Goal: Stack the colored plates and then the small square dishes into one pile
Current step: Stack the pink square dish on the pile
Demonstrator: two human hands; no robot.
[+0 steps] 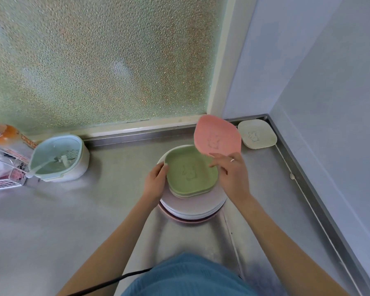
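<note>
Right in the middle of the frame sits the pile [192,201], on a steel counter [73,221]. Round plates are at the bottom, stacked already as far as I can tell, and a few square dishes are nested on top, with a green dish [190,171] uppermost. So I'd say the plate part is done and we're well into the dishes.

The left hand [156,180] grips the left edge of the green dish, fingers curled at its rim, probably to steady the pile. The right hand [231,171] pinches a pink dish [217,135] by its near edge, holding it tilted up just beyond the pile, upper right of centre. It's not down yet.

One more, a cream dish [257,134], is lying flat in the back right corner of the counter, well apart from the pile. So my guess is two left to go: pink, then cream.

Over on the left there's a pale strainer basket [58,159] and a wire rack [6,176], neither of them part of this.
</note>
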